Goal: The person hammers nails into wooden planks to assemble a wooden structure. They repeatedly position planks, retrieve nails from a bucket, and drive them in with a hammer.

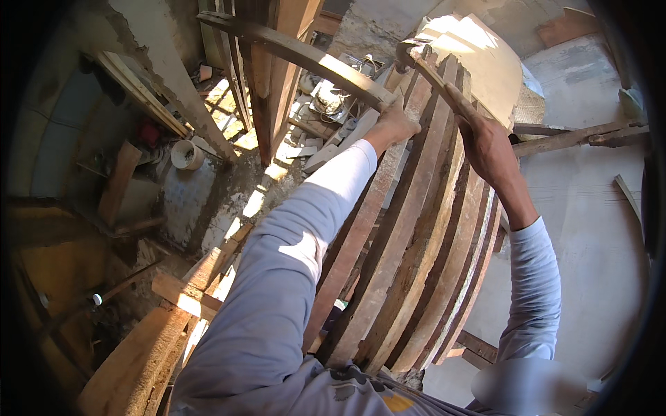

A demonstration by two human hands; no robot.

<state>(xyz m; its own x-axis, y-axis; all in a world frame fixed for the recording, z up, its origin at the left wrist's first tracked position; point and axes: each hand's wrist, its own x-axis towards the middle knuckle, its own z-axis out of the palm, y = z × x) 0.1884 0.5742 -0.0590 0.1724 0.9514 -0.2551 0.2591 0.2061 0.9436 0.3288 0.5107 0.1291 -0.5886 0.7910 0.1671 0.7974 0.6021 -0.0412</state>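
My left hand (pixel 394 123) grips the near end of a long, dark, curved wooden strip (pixel 291 50) that arcs away to the upper left. My right hand (pixel 488 144) is closed around the wooden handle of a hammer (pixel 431 75). The hammer's metal head (pixel 404 54) sits at the top edge of a stack of curved wooden planks (pixel 416 229) standing on edge between my arms. Both forearms are in light grey sleeves. The left hand rests against the top of the stack, beside the hammer handle.
A pale rounded board (pixel 479 55) leans behind the stack. Rough timbers (pixel 576 137) lie to the right on a light concrete floor. Upright wooden posts (pixel 270 83), a white cup (pixel 184 154) and scattered scraps are to the left. Boards (pixel 139 353) lie at lower left.
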